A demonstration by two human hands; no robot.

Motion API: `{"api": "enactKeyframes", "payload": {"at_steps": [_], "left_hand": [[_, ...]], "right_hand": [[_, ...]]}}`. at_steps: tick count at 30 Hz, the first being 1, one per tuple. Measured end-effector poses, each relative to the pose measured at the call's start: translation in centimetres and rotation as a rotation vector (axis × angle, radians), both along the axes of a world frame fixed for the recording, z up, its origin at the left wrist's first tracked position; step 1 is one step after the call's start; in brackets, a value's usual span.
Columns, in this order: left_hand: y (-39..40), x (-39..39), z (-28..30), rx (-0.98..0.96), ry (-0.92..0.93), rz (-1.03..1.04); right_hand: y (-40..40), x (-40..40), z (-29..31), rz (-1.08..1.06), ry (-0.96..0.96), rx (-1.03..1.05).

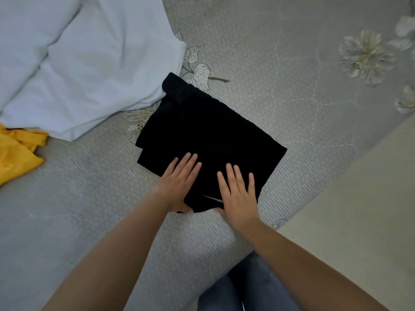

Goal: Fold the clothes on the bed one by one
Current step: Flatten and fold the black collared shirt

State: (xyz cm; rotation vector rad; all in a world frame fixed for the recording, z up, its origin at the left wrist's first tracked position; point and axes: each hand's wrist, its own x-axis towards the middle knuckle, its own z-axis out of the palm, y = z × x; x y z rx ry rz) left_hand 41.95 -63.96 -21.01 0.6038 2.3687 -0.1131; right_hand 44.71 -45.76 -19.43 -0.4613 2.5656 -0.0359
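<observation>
A black garment [208, 135] lies folded into a rough rectangle in the middle of the bed. My left hand [179, 180] lies flat on its near left part, fingers straight, with the thumb tucked under the near edge. My right hand [239, 191] presses flat on the near right part, fingers spread. A pale blue garment [89, 63] is spread out at the upper left, its corner touching the black one. A yellow garment [15, 153] lies crumpled at the left edge.
The bed [280, 75] has a grey sheet with flower prints. Its edge runs diagonally at the lower right, beside pale floor [359, 209]. My legs in blue jeans [247, 288] stand against the bed's near edge.
</observation>
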Motion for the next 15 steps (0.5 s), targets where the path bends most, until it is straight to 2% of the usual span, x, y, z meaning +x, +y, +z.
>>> {"api": "enactKeyframes", "payload": {"at_steps": [7,9,11,13,15], "left_hand": [[0.3,-0.5,0.3,0.059,0.117,0.063],[0.7,-1.3,0.4,0.102,0.14,0.092],[0.9,-2.1,0.8,0.1,0.124,0.1],[1.3,-3.1,1.7,0.096,0.128,0.12],[2.2,-4.4,3.6,0.15,0.234,0.109]], "right_hand": [[0.3,-2.1,1.1,0.073,0.046,0.047],[0.2,-3.0,1.8,0.041,0.094,-0.015],[0.6,-3.7,2.4,0.005,0.003,-0.082],[1.3,-4.5,2.9,0.002,-0.001,-0.091],[2.2,-5.2,4.6,-0.023,0.107,-0.124]]}}
